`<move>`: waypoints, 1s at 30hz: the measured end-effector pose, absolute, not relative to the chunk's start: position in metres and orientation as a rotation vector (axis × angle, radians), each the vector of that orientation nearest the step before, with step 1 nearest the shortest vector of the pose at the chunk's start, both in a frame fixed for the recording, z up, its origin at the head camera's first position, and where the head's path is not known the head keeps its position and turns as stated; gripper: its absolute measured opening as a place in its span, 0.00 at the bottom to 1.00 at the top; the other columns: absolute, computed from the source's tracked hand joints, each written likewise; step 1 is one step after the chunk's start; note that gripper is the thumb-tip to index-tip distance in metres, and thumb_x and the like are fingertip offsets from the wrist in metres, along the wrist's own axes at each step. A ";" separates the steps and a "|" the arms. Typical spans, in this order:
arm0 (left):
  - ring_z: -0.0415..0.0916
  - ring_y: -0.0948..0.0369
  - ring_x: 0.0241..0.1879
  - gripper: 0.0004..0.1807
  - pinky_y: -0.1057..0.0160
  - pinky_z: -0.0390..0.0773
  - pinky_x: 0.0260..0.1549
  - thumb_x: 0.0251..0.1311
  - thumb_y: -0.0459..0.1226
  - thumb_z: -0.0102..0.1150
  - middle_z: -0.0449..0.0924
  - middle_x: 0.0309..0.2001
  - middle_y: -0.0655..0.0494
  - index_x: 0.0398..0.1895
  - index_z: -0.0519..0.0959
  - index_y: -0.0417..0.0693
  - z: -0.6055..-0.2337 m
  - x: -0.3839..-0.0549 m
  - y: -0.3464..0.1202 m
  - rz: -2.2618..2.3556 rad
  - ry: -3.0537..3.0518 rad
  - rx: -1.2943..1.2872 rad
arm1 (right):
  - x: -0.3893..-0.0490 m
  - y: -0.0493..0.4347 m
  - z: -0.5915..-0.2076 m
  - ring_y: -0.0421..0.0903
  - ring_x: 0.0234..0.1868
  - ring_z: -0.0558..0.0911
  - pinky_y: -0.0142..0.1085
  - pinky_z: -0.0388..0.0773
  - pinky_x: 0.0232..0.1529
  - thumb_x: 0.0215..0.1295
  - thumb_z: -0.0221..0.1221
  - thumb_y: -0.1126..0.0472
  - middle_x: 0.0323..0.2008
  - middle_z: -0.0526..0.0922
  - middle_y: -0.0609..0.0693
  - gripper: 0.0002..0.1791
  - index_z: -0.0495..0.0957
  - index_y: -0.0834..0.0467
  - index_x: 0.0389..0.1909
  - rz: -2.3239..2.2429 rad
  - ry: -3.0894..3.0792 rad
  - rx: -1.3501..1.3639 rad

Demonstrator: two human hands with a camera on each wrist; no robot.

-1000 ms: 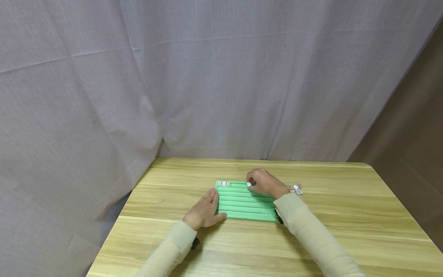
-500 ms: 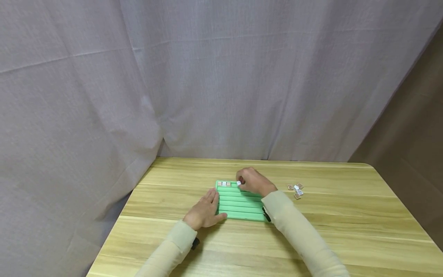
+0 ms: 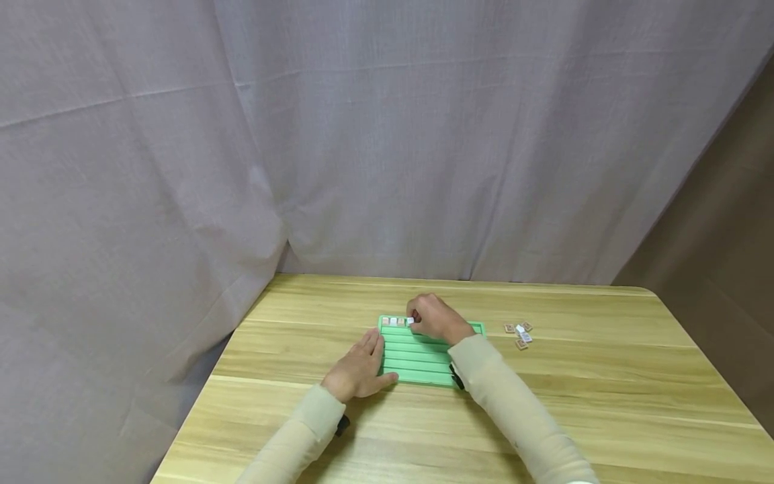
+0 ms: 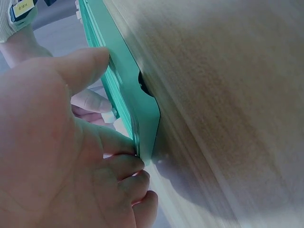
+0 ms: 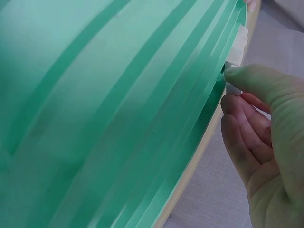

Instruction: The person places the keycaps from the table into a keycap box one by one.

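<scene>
In the head view, a green ridged tray [image 3: 417,366] lies on the table. Along its far groove, at the left end, sit three small tiles [image 3: 393,322], white and beige. My right hand [image 3: 437,318] pinches a small white tile [image 3: 410,321] just right of that row. The right wrist view shows the thumb and a finger on the tile [image 5: 232,89] at the tray's far edge, close to a pale neighbour. My left hand [image 3: 357,366] rests along the tray's left side with straight fingers. Seen from the left wrist, its thumb and fingertips touch the green rim [image 4: 145,116].
Several loose white and brown tiles [image 3: 525,338] lie in a small cluster on the wooden table [image 3: 605,376], right of the tray. A grey curtain [image 3: 387,168] hangs behind the table's far edge, with a brown one [image 3: 713,235] on the right.
My right hand has slid left along the far groove with the white tile, bringing it up near the three tiles. The left hand has stayed in place at the tray's side.
</scene>
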State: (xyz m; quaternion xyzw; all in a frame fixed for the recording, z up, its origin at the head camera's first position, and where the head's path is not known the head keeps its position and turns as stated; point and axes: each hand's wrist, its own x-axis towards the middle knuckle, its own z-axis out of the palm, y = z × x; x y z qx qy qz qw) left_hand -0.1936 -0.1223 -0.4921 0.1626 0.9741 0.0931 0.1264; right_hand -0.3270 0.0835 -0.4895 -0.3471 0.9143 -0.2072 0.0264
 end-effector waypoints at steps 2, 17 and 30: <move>0.45 0.47 0.86 0.50 0.49 0.55 0.85 0.77 0.60 0.51 0.46 0.86 0.38 0.84 0.51 0.32 -0.492 -0.193 -0.122 0.273 2.837 0.474 | -0.326 0.082 -0.490 0.42 0.38 0.85 0.33 0.87 0.40 0.61 0.69 0.72 0.37 0.89 0.54 0.05 0.87 0.62 0.38 -0.646 2.829 -1.056; 0.45 0.47 0.86 0.50 0.49 0.56 0.84 0.77 0.61 0.51 0.46 0.86 0.38 0.83 0.51 0.32 -0.494 -0.195 -0.121 0.258 2.837 0.476 | -0.324 0.078 -0.493 0.40 0.37 0.83 0.34 0.86 0.40 0.64 0.70 0.70 0.38 0.88 0.51 0.06 0.88 0.60 0.40 -0.619 2.855 -0.972; 0.43 0.47 0.87 0.50 0.49 0.54 0.85 0.77 0.60 0.51 0.45 0.86 0.38 0.84 0.50 0.32 -0.493 -0.194 -0.122 0.279 2.823 0.473 | -0.323 0.075 -0.492 0.41 0.39 0.82 0.35 0.86 0.41 0.64 0.70 0.69 0.38 0.87 0.50 0.05 0.88 0.59 0.39 -0.604 2.863 -0.919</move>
